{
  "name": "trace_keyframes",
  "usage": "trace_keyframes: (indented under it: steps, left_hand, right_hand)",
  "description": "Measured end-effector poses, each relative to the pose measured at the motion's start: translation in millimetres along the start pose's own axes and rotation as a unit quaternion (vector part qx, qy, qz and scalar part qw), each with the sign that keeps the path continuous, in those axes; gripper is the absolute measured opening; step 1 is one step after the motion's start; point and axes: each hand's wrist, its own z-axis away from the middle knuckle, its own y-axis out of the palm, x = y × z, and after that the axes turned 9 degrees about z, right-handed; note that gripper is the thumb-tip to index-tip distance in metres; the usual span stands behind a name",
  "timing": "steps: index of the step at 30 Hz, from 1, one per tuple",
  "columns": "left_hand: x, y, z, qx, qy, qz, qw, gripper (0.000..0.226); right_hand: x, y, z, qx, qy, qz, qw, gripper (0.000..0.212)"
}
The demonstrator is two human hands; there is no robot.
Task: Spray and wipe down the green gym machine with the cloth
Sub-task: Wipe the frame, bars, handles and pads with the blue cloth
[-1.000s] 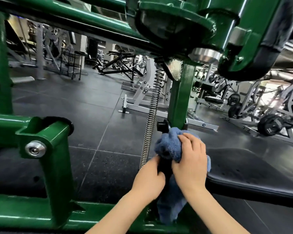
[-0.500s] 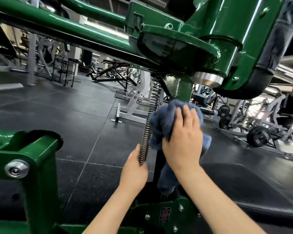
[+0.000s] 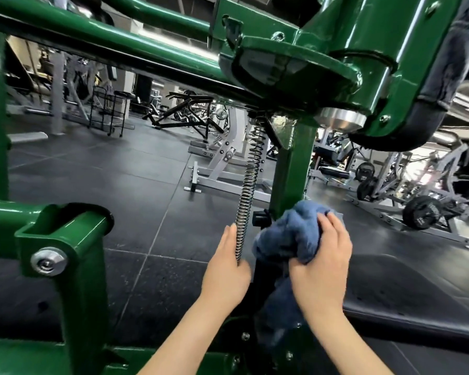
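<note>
The green gym machine fills the view, with an upright green post point(image 3: 291, 169) at the centre under a big pivot housing point(image 3: 295, 63). My right hand point(image 3: 321, 263) grips a bunched blue cloth point(image 3: 290, 234) and presses it on the lower part of that post, by a black knob point(image 3: 260, 218). The cloth's tail hangs down over the dark lower column. My left hand point(image 3: 225, 272) holds the bottom end of a steel coil spring point(image 3: 251, 185) that hangs beside the post. No spray bottle is in view.
A green frame bracket with a silver bolt point(image 3: 48, 261) stands at the left. A black padded seat point(image 3: 417, 290) lies to the right. Grey benches point(image 3: 222, 169) and plate-loaded machines point(image 3: 420, 212) stand on the black rubber floor behind.
My right hand has slid the cloth back down the post after going up half a second ago. My left hand stays on the spring's lower end.
</note>
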Motion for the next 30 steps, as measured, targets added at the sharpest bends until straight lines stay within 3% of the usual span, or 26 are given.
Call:
trace_keyframes:
  steps: [3, 5, 7, 10, 13, 15, 17, 20, 23, 26, 28, 30]
  left_hand:
    - [1, 5, -4, -0.006, 0.009, 0.014, 1.000, 0.080]
    - [3, 6, -5, -0.006, 0.010, 0.019, 1.000, 0.078]
    - [9, 5, -8, 0.000, -0.017, 0.018, 1.000, 0.077]
    - [17, 3, -9, 0.015, -0.083, 0.030, 0.996, 0.073]
    - [19, 2, -6, 0.033, -0.096, 0.038, 0.994, 0.072]
    - [20, 1, -6, 0.034, -0.095, 0.036, 0.994, 0.069]
    - [20, 1, -8, 0.028, -0.096, 0.036, 0.994, 0.066]
    - [21, 0, -10, 0.032, -0.101, 0.038, 0.994, 0.060]
    - [26, 0, -12, 0.026, -0.098, 0.078, 0.992, 0.039]
    - [17, -4, -12, -0.012, -0.110, 0.184, 0.977, 0.022]
    - [11, -7, -11, -0.050, -0.129, 0.206, 0.969, 0.027]
    - [13, -9, -15, -0.059, -0.137, 0.171, 0.974, 0.033]
  right_hand:
    - [23, 2, -48, 0.094, -0.012, -0.056, 0.994, 0.067]
    - [23, -1, -68, 0.189, 0.043, -0.050, 0.980, 0.061]
    - [14, -7, -73, 0.230, 0.059, -0.043, 0.970, 0.054]
    - [9, -12, -67, 0.218, 0.043, -0.080, 0.972, 0.053]
    - [5, 1, -50, 0.145, 0.060, -0.063, 0.986, 0.050]
    - [1, 8, -28, 0.095, 0.048, -0.010, 0.994, 0.041]
    - [-3, 13, 0, 0.088, -0.014, 0.091, 0.992, 0.051]
    - [-9, 21, 37, 0.111, -0.082, 0.223, 0.965, 0.076]
    - [5, 18, 46, 0.066, -0.159, 0.246, 0.954, 0.067]
    - [34, 15, 21, 0.022, -0.226, 0.271, 0.935, 0.061]
    - [55, 20, 0, 0.078, -0.227, 0.349, 0.906, 0.060]
    - [73, 29, -10, 0.164, -0.224, 0.456, 0.845, 0.059]
